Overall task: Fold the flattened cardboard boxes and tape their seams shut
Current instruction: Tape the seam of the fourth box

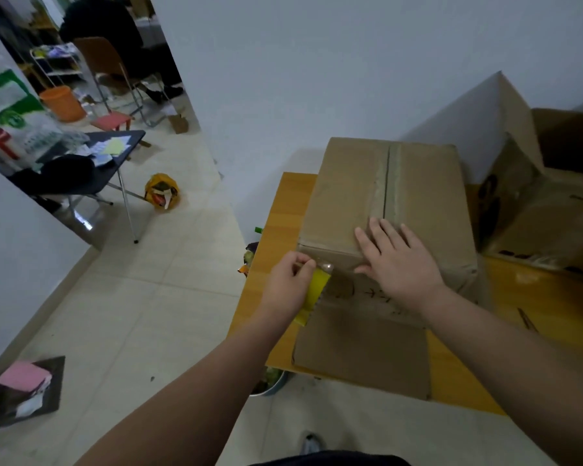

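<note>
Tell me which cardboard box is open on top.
The box at the right edge, its flap raised. The middle box has its flaps folded shut.

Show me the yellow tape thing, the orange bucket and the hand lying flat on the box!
Yellow tape dispenser [317,289], head view, on its yellow body.
Orange bucket [64,107], head view, on its side wall.
Right hand [401,264], head view, on its back.

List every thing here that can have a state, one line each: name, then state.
near box: folded up, top flaps closed
far box: open, flaps spread
tape dispenser: held at the near box's front top edge
left hand: grips the tape dispenser
right hand: fingers straight, pressing on the near box's front top edge
</note>
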{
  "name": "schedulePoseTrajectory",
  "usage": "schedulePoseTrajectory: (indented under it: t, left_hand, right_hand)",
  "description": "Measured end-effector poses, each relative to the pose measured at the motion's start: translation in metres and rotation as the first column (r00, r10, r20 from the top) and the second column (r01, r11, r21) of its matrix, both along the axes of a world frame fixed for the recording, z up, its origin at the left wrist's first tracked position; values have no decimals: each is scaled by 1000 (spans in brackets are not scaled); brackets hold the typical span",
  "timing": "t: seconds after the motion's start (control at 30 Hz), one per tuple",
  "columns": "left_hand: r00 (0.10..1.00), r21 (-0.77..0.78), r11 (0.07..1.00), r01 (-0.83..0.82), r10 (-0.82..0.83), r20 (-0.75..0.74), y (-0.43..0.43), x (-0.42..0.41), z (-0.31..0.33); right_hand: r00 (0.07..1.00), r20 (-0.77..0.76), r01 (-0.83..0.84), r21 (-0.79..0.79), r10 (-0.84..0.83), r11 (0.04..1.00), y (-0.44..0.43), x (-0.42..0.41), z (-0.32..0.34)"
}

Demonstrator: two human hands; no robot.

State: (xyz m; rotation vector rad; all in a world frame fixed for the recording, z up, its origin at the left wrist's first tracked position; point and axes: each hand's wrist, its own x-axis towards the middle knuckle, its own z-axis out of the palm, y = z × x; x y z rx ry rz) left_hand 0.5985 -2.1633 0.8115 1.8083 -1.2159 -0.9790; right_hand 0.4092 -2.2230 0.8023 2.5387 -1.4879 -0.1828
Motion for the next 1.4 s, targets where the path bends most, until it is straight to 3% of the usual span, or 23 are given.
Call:
schedulePoseTrajectory:
  t: [0.1, 0.2, 0.23, 0.27, 0.3, 0.37, 0.4, 0.53, 0.6, 0.77, 0.83, 0.9, 1.0, 1.03, 1.1, 1.17, 1.23, 1.3, 1.4]
  left_hand:
    - [1000, -20, 1000, 12, -12, -13, 0, 6, 0]
    - [999, -56, 998, 24, -27, -43, 4, 10, -3]
    - [998, -68, 997, 26, -30, -60, 5, 9, -3]
    - [996, -84, 996, 24, -31, -80, 7, 9, -2]
    - [994, -103, 994, 23, -34, -105, 9, 8, 0]
    - [985, -124, 991, 47, -67, -161, 14, 4, 4]
    - [980, -135, 988, 75, -98, -174, 16, 2, 4]
    - [984, -149, 978, 147, -160, -78, 17, -1, 4]
    - [988, -102, 983, 150, -146, 43, 15, 2, 5]
    - [916, -109, 957, 269, -219, 337, 11, 15, 12]
    - [793, -143, 881, 451, -322, 517, 6, 24, 18]
    - [692, -97, 819, 565, -408, 596, 2, 30, 24]
    - [757, -74, 872, 484, -375, 535, 1, 33, 27]
    - [826, -96, 909, 406, -320, 464, 0, 33, 28]
    - [970, -129, 973, 192, -168, 174, -1, 34, 31]
    - [993, -98, 992, 81, -89, -83, -1, 30, 35]
    - [977, -59, 990, 130, -137, -161, -3, 24, 37]
    - [968, -45, 981, 187, -192, -160, -9, 27, 44]
    - [986, -97, 994, 53, -67, -150, -34, 58, 54]
  right_hand:
    - [998, 65, -7, -114, 14, 994, 3, 4, -8]
    - [930, 346, -48, -222, 124, 974, 21, 10, -13]
    - [856, 504, -16, -188, 111, 982, 32, 15, -12]
    - [729, 684, 10, -46, 24, 999, 44, 22, -7]
    - [552, 816, 8, 200, -171, 980, 55, 31, -1]
    - [165, 782, -166, 622, -601, 765, 69, 48, 7]
    - [56, 724, -243, 678, -688, 694, 70, 53, 6]
    - [-113, 730, -231, 641, -675, 732, 69, 64, 10]
    - [-61, 767, -170, 623, -639, 764, 67, 65, 9]
    - [219, 808, -138, 580, -546, 803, 60, 59, 19]
    - [289, 795, -169, 591, -534, 789, 59, 56, 21]
    - [324, 792, -169, 587, -518, 792, 59, 54, 24]
    - [204, 827, -107, 550, -523, 828, 56, 45, 33]
    - [135, 843, -103, 535, -521, 839, 56, 40, 38]
    - [26, 839, -179, 539, -544, 823, 58, 28, 44]
    - [-40, 828, -267, 530, -559, 805, 59, 20, 42]
    - [-121, 805, -274, 535, -580, 799, 61, 19, 43]
    - [-87, 828, -202, 530, -554, 823, 60, 19, 54]
    - [244, 871, 78, 420, -426, 904, 49, 5, 81]
